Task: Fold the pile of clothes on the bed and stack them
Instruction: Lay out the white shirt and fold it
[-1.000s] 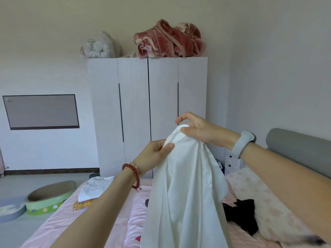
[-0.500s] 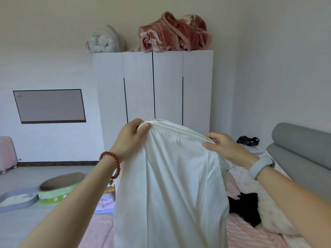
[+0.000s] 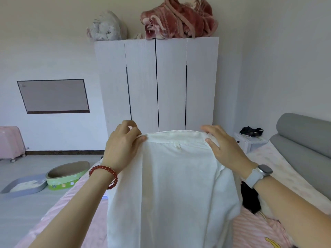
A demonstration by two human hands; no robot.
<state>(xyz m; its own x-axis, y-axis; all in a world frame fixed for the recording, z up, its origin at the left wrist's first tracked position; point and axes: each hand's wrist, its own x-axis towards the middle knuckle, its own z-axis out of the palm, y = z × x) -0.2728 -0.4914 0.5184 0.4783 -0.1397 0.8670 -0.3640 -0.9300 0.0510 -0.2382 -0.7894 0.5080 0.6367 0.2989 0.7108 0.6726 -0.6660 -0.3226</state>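
Observation:
A white shirt (image 3: 172,185) hangs in front of me above the pink bed (image 3: 86,194), its back toward me and its collar edge up. My left hand (image 3: 123,145), red bead bracelet on the wrist, pinches the shirt's top left corner. My right hand (image 3: 225,149), with a watch on the wrist, holds the top right corner, thumb in front and fingers behind the cloth. A black garment (image 3: 250,199) and a pink striped garment (image 3: 258,230) lie on the bed at the right, partly hidden by the shirt and my arm.
A white wardrobe (image 3: 157,83) stands ahead with a red blanket (image 3: 179,18) and a grey bundle (image 3: 107,26) on top. A grey headboard (image 3: 304,140) and a white nightstand (image 3: 250,142) are at the right. On the floor at the left sit a green oval tray (image 3: 66,176) and a pink suitcase (image 3: 10,142).
My hands have spread the shirt's top edge wider. The right hand has moved right along the collar, and the shirt hangs flatter and broader than before.

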